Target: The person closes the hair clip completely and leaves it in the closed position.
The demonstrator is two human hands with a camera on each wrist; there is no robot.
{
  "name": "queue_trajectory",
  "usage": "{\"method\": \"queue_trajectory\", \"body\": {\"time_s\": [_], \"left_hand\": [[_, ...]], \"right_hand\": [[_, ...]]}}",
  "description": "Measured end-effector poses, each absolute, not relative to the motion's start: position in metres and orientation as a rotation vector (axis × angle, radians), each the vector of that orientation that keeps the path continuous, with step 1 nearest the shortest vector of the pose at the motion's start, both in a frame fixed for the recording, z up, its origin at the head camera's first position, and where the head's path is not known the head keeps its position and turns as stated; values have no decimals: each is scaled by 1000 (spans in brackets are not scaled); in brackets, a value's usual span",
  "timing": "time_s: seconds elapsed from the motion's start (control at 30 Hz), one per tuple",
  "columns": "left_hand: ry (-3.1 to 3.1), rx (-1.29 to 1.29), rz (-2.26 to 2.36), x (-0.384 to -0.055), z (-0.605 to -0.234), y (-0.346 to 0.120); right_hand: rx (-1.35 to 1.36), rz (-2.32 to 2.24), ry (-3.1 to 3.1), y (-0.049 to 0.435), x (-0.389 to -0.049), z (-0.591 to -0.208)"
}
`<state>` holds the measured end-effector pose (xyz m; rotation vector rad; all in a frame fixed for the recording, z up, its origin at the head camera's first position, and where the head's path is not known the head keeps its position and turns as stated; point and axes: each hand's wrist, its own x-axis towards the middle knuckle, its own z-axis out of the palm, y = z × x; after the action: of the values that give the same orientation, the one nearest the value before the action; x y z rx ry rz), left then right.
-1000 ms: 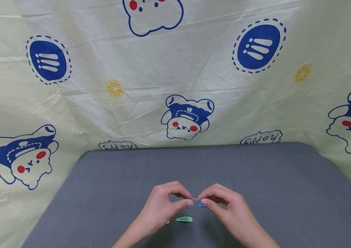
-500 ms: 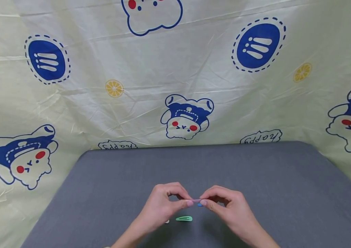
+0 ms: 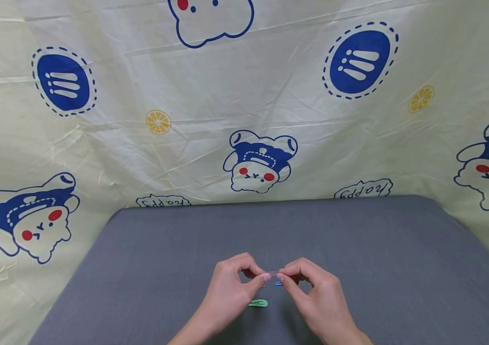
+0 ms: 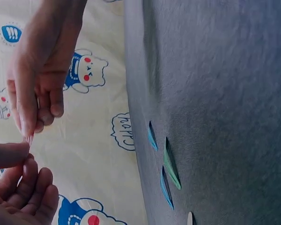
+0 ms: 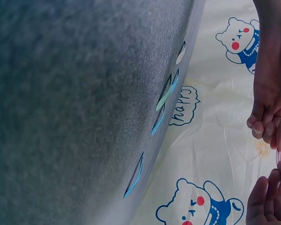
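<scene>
Held up over the table between both hands is a thin pinkish-purple hair clip, bowed slightly upward in the middle. My left hand pinches one end between thumb and forefinger. The other end is pinched the same way by my right hand. Fingertips cover both ends, leaving only a short middle stretch visible. Below the hands a green snap hair clip lies on the table, partly behind the left hand. A blue hair clip shows just beneath the right fingertips.
The grey cloth-covered table ends at a patterned curtain. In the left wrist view a whitish clip lies near the blue one and the green one. The right wrist view shows another blue clip apart from the rest.
The pinkish-purple clip was straight and now arches upward. Both hands have risen slightly, and the left hand now hides the whitish clip and part of the green one in the head view.
</scene>
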<state>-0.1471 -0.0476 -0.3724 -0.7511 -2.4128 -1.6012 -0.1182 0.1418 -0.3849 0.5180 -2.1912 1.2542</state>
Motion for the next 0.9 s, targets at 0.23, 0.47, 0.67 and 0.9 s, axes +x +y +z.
{"method": "queue_trajectory", "body": {"time_s": [0.23,0.47,0.67,0.9], "left_hand": [[-2430,-734,-1730,-149,-370,-49],[-2470,-793,-1856,-156,-372,-53],[-2455,-789,-2019,-158,-376,-54],[-2505,-785,-1914,-162,-378,-55]], "right_hand": [[512,1253,-2171,144,-120,-387],[625,1353,-2107,151,-125,-388],[574,1401,-2210,155,-125,-387],[582,1401,-2279,157,-127,-382]]}}
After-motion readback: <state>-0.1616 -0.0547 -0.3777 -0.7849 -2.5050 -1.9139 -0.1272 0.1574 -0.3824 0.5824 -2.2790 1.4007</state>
